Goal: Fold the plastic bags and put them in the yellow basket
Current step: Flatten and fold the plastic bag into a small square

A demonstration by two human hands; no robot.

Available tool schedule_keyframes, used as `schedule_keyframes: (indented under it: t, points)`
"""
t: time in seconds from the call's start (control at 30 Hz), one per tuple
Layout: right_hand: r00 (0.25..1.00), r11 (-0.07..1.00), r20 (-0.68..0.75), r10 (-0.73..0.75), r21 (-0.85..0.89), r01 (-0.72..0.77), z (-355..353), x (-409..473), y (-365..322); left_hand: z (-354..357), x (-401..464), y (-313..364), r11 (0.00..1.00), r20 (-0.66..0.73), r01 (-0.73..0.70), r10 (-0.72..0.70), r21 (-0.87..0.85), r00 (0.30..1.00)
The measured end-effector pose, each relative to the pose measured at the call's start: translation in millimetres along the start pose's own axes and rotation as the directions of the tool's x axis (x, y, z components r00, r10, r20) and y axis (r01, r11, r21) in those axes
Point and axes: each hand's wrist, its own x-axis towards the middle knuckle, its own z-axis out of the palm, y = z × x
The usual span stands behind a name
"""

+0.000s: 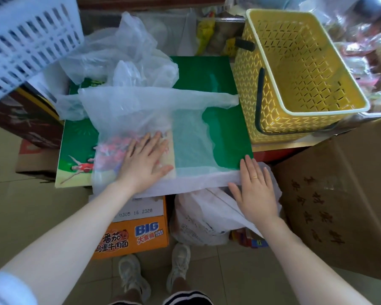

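Note:
A thin clear plastic bag [141,111] lies spread flat over a green box top [202,71], its handles stretching right toward the basket. My left hand [144,160] presses flat on the bag's lower left part, fingers straight. My right hand [256,190] lies flat, fingers straight, on the bag's near edge where it hangs over the box's front right corner. More crumpled clear bags [128,51] are piled at the back left of the box. The yellow basket [304,106] stands to the right, and I see nothing inside it.
A white slatted basket [24,40] hangs over the upper left. A brown cardboard box [343,205] stands at the right. Below the green box sit an orange noodle carton [130,236] and a white filled bag [200,219]. Packaged goods crowd the back.

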Motion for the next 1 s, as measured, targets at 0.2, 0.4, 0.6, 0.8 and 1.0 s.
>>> schedule_keyframes:
  t: [0.2,0.4,0.6,0.8,1.0]
  points:
    - [0.933,0.911,-0.244,-0.265,0.254,0.326,-47,64,-109,-31,-8,-22,0.929,-0.447,0.047,-0.221,-0.368,0.867]
    - [0.907,0.866,-0.182,-0.379,0.276,0.417,-82,151,-189,-34,-8,-58,0.759,-0.466,0.291,-0.605,-0.582,0.646]
    - [0.889,0.865,-0.253,-0.382,0.239,0.440,-87,172,-215,-41,-1,-54,0.520,-0.208,0.282,-0.696,-0.806,0.687]
    - [0.884,0.833,-0.277,-0.376,0.317,0.453,-102,162,-198,-55,-42,-62,0.622,-0.392,0.040,-0.540,-0.782,0.745]
    - [0.872,0.825,-0.205,-0.444,0.288,0.487,-81,150,-220,-54,-67,-97,0.796,-0.422,0.212,-0.502,-0.567,0.755]
